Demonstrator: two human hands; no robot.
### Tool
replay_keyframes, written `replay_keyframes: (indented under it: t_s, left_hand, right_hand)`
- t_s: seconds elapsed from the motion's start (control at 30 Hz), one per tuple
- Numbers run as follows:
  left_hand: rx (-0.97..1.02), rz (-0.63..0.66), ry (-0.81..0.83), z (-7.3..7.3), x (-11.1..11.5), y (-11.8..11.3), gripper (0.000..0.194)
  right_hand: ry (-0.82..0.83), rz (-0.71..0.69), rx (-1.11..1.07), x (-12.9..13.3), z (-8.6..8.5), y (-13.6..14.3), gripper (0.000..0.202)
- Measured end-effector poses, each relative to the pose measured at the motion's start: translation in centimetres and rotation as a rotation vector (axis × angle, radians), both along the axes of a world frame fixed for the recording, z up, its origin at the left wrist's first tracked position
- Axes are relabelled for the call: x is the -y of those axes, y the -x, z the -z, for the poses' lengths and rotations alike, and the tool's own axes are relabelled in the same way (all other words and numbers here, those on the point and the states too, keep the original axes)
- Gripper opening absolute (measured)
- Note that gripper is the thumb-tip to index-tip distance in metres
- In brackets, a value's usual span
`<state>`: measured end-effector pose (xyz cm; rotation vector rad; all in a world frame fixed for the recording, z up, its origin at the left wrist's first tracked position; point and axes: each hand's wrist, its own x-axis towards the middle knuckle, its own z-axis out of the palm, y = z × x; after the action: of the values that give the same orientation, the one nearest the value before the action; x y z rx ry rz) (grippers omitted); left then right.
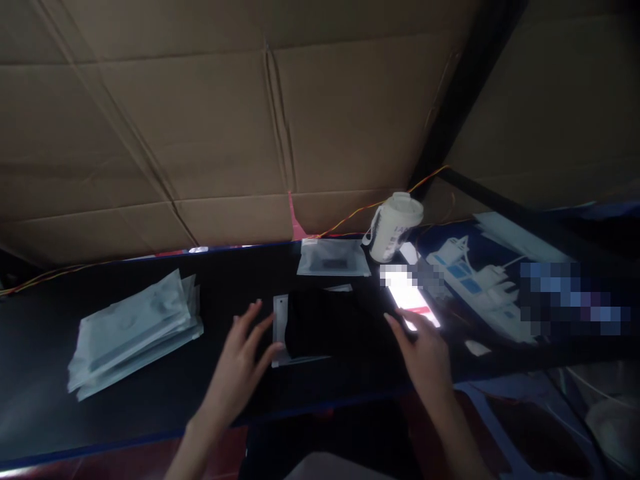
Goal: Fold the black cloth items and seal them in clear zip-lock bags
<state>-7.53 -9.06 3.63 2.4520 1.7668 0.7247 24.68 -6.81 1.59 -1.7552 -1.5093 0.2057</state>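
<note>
My left hand [243, 351] is open, fingers spread, at the left edge of a pale plastic bag [280, 323] on the black table. A dark folded cloth item [325, 323] lies on that bag, covering most of it. My right hand [425, 350] is over the lower end of a phone [407, 293] with a bright screen. Its visible fingers are stretched out and hold nothing; whether they touch the screen I cannot tell. Behind the cloth, another frosted plastic bag [334, 257] lies flat.
A stack of several frosted bags [135, 327] lies at the left. A white lidded cup [396, 228] stands behind the phone. Printed ship-shaped sheeting [475, 280] lies at the right. Yellow and red wire [350, 217] runs along the cardboard wall [210, 133].
</note>
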Motion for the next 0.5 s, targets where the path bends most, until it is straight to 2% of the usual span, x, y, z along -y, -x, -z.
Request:
replay_keyframes:
  t_s: [0.1,0.2,0.3,0.5]
  left_hand:
    - [0.061,0.092,0.057,0.2,0.1,-4.4,0.043]
    - [0.067,0.137,0.051,0.5,-0.2,-7.0,0.045]
    - [0.030,0.140,0.047,1.1,-0.7,-7.9,0.050]
    - [-0.086,0.135,0.085,2.8,-1.1,-8.2,0.054]
  right_hand:
    - [-0.033,0.108,0.104,0.0,0.6,-1.8,0.065]
    - [-0.002,0.203,0.176,0.1,1.8,-2.9,0.089]
    - [0.048,0.224,0.215,0.2,2.8,-3.4,0.100]
    - [0.075,0.303,0.215,-0.9,3.4,-4.2,0.094]
